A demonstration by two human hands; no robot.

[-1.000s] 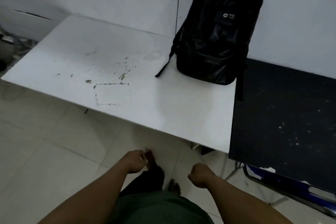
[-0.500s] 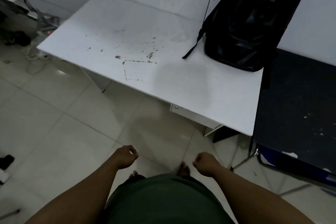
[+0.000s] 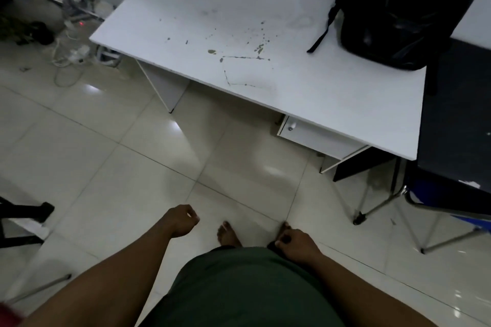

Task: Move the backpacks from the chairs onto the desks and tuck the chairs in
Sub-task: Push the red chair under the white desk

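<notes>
A black backpack (image 3: pixel 403 10) stands on the white desk (image 3: pixel 265 34) at its back right corner, leaning against the wall. One strap trails onto the desktop. A chair with a blue seat and chrome legs (image 3: pixel 393 202) sits tucked under the black desk (image 3: pixel 457 119) on the right. My left hand (image 3: pixel 180 220) hangs low over the floor tiles with loosely curled fingers and holds nothing. My right hand (image 3: pixel 295 243) hangs the same way beside my hip, also empty. Both hands are well short of the desks.
A small drawer unit (image 3: pixel 310 135) hangs under the white desk. Cables and a power strip (image 3: pixel 74 53) lie on the floor at the left. A black stand or chair base (image 3: pixel 24 218) juts in at the left edge. My bare feet stand on pale tiles.
I have stepped back from the desk and the view has swung left, so the backpack now sits at the top right. Both hands stayed low and empty.
</notes>
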